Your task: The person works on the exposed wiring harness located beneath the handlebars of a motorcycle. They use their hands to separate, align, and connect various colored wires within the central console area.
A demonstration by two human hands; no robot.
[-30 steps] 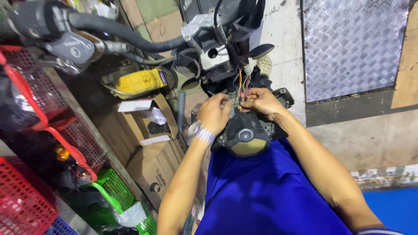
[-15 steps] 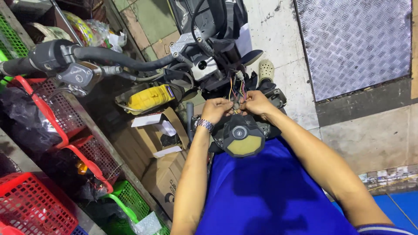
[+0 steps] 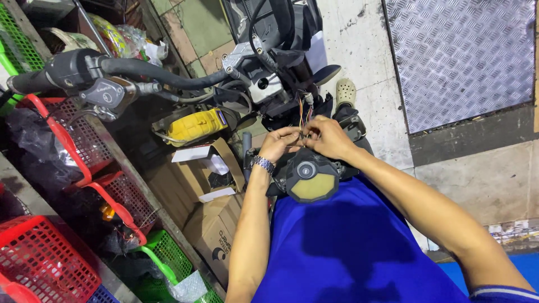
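Pinching the thin coloured wires (image 3: 304, 115) under the scooter handlebar (image 3: 168, 76), the left hand (image 3: 279, 143) and right hand (image 3: 327, 137) stay together, fingers clamped on them, just above the round headlight (image 3: 310, 180). Both hands sit a little higher than before.

A black handlebar (image 3: 140, 70) with its lever housing (image 3: 106, 92) reaches across the far left. Below it sits a yellow part (image 3: 193, 124), and nearer lie two cardboard boxes (image 3: 210, 221) (the upper one open, with white paper inside). Down the left run red baskets (image 3: 48, 261) and a green basket (image 3: 163, 258) on a shelf. At far right a metal tread plate (image 3: 460, 53) covers the concrete floor (image 3: 477, 179). A pale shoe (image 3: 345, 91) rests on the floor beside the plate.
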